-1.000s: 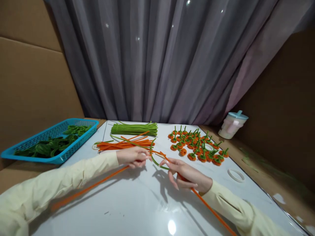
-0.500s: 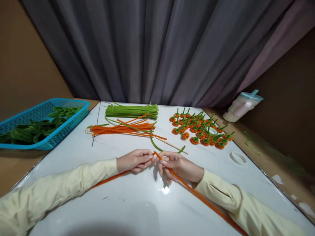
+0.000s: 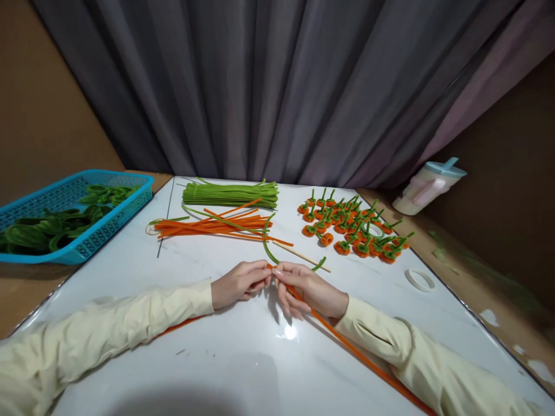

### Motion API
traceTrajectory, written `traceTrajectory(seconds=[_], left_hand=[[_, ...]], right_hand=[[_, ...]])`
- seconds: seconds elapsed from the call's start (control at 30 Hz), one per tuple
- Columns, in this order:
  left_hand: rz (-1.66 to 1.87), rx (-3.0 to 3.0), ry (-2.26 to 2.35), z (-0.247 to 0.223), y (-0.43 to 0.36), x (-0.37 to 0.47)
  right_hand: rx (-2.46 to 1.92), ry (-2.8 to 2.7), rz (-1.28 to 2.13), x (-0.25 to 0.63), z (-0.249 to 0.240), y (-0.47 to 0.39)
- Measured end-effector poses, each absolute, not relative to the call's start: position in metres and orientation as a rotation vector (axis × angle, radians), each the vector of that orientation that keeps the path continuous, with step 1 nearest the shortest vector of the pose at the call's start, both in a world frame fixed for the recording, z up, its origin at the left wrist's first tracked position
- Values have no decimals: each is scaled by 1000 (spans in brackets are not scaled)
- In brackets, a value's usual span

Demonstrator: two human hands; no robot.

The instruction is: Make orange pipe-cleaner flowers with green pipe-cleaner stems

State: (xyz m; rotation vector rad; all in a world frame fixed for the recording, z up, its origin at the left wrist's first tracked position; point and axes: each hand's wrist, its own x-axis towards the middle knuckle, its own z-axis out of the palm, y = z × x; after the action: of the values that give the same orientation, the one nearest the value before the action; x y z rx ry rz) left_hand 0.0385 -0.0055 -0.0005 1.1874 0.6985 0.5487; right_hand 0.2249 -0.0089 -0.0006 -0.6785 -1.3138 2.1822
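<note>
Orange pipe cleaners (image 3: 342, 336) run between my two hands, their lengths trailing toward me under both forearms. My left hand (image 3: 243, 282) pinches them near the middle, fingers curled. Right beside it, my right hand (image 3: 299, 286) pinches the same strands between thumb and forefinger, its other fingers loosely bent. Only a short orange bit shows between the fingertips. Just beyond my hands lie a curved green pipe cleaner (image 3: 267, 245) and a thin wooden stick (image 3: 301, 256). Behind them are a loose pile of orange pipe cleaners (image 3: 212, 227) and a green bundle (image 3: 229, 195).
Several small orange pumpkins with green stems (image 3: 342, 225) stand at the back right, near a white tape roll (image 3: 420, 280). A cup with a blue lid (image 3: 429, 186) is farther right. At left, a blue basket (image 3: 82, 248) holds green fuzzy pieces.
My right hand has moved left and slightly up, closing in on my left hand. The raised orange bend between them is now pressed down under the fingertips.
</note>
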Motion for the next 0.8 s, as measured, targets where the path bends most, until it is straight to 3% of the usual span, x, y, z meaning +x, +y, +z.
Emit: traceTrajectory(seconds=[0.8], left_hand=[[729,1793,867,0,-12,41]], right_hand=[[-706,-1359,2046,216,-2,-17]])
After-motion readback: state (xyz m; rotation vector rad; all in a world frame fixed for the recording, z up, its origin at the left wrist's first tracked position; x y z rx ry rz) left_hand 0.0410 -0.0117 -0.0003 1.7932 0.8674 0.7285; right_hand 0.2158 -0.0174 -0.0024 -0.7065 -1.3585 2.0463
